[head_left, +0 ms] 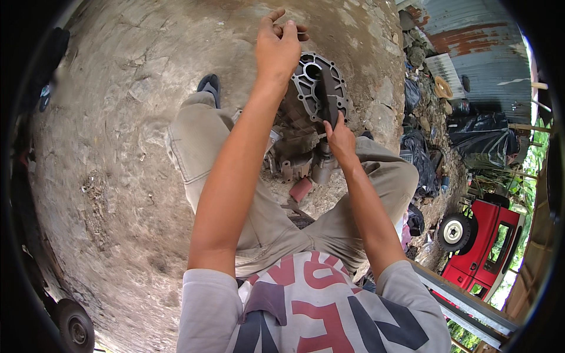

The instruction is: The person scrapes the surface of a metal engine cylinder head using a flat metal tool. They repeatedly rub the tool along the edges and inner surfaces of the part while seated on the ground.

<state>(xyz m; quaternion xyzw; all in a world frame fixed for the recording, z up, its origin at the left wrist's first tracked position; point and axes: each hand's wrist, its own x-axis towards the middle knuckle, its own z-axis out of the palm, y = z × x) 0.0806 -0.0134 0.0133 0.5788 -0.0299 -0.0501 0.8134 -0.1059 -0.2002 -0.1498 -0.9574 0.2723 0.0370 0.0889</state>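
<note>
A metal gear housing point(297, 91) stands on the ground between my legs, its pale ribbed rim with bolt holes facing up. My right hand point(341, 141) grips the lower end of a long dark flat bar point(327, 97), which lies across the rim beside a round opening. Beyond the housing's upper left edge, my left hand point(279, 50) is raised with its fingers apart and partly bent. Nothing shows in it. Below the housing, a reddish block point(301, 189) rests on the ground.
Rough, stained concrete point(118, 135) spreads to the left. On the right lie black plastic bags point(419, 156) and rubble, beside rusty corrugated sheets point(477, 44). A red vehicle point(482, 250) stands farther right. A tyre point(75, 323) is at the lower left.
</note>
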